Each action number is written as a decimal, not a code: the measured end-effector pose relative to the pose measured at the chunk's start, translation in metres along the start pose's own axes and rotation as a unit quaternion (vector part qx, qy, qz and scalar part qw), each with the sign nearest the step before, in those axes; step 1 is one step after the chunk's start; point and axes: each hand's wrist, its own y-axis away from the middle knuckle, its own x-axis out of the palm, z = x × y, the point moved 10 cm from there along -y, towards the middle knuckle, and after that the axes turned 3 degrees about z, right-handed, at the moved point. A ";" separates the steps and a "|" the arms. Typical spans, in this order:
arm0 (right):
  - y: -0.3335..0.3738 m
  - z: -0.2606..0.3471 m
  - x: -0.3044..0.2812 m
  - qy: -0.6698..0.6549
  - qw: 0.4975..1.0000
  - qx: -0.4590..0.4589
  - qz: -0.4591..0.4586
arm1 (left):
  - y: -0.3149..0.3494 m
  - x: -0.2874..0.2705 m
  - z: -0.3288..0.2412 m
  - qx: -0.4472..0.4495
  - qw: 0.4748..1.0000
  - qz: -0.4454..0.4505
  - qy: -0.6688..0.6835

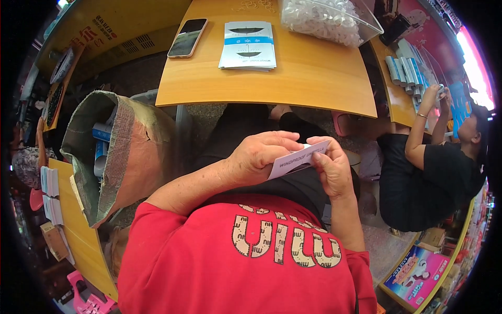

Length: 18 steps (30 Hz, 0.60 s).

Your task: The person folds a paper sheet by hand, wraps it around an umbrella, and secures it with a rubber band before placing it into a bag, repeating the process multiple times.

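A white printed card point(285, 166), with a dark picture at its lower edge, is held tilted above my lap. My left hand point(261, 157) is closed on its left side, the fingers reaching over the top edge. My right hand point(333, 170) pinches the right end, thumb on the printed face. Behind the card, a bit of something white shows between the fingers; its shape is hidden. On the wooden table point(314, 89) ahead lies a stack of similar cards point(248, 62), white with a blue band and umbrella pictures.
A phone point(188, 38) lies left of the stack. A clear plastic bin point(366, 26) of white curled pieces stands at the table's far right. A woven sack point(141, 152) at left holds blue-and-white rolls point(101, 157). A co-worker point(444, 167) sits at right near more rolls point(405, 70).
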 end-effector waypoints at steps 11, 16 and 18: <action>0.026 0.057 0.030 0.444 0.835 -0.321 -0.047 | 0.069 -0.001 0.073 -0.398 0.885 -0.061 0.236; 0.037 0.059 0.045 0.441 0.831 -0.338 0.006 | 0.077 0.006 0.084 -0.478 0.804 -0.120 0.333; 0.039 0.056 0.047 0.438 0.833 -0.337 0.014 | 0.071 0.020 0.077 -0.426 0.744 -0.132 0.497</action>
